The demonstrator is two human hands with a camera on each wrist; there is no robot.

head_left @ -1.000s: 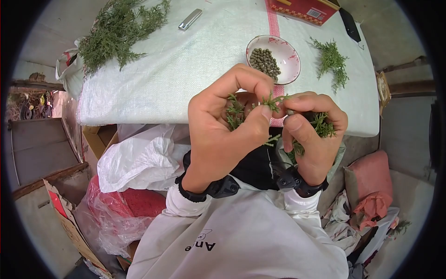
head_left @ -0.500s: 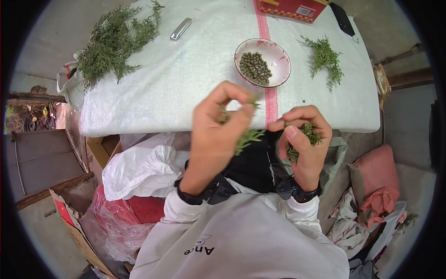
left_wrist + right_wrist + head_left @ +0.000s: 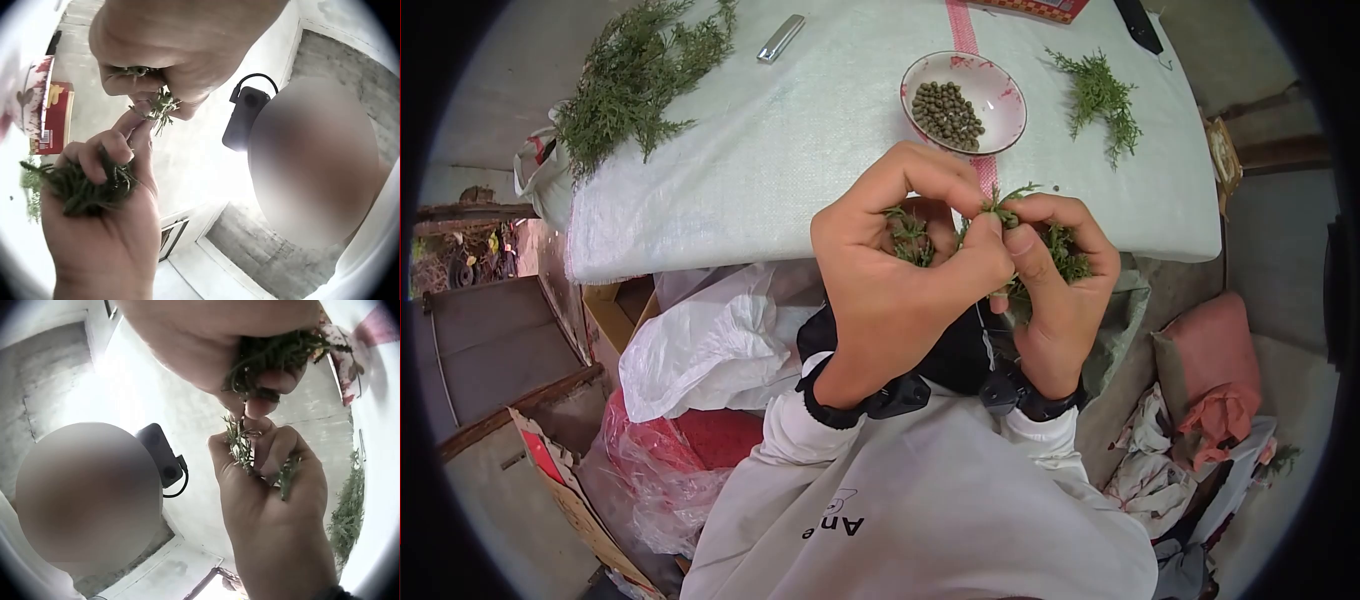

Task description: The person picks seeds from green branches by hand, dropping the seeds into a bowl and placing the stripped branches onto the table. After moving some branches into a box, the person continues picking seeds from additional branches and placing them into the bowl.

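Observation:
In the head view my left hand (image 3: 910, 270) pinches a small evergreen sprig (image 3: 998, 203) between thumb and forefinger. More greenery (image 3: 908, 238) sits in the curl of its other fingers. The right hand (image 3: 1065, 310) meets it thumb to thumb, its fingertips right at the sprig. A bunch of green sprigs (image 3: 87, 190) is held in the right palm under curled fingers, clearest in the left wrist view. Just beyond the hands stands a white bowl (image 3: 1008, 90) with red marks, partly filled with small round brownish-green berries (image 3: 947, 115).
A large evergreen branch (image 3: 635, 90) lies at the table's left, a smaller one (image 3: 1100, 100) at the right. Between them are a silver nail clipper (image 3: 781, 38) and a tiny dark speck. A red box (image 3: 1040, 8) and a black object (image 3: 1138, 25) stand far back. White plastic bags (image 3: 700, 350) hang below.
The hands were together, parted half a second ago as the left drew back with its sprig, and are together again. Bowl and branches only shift with the head.

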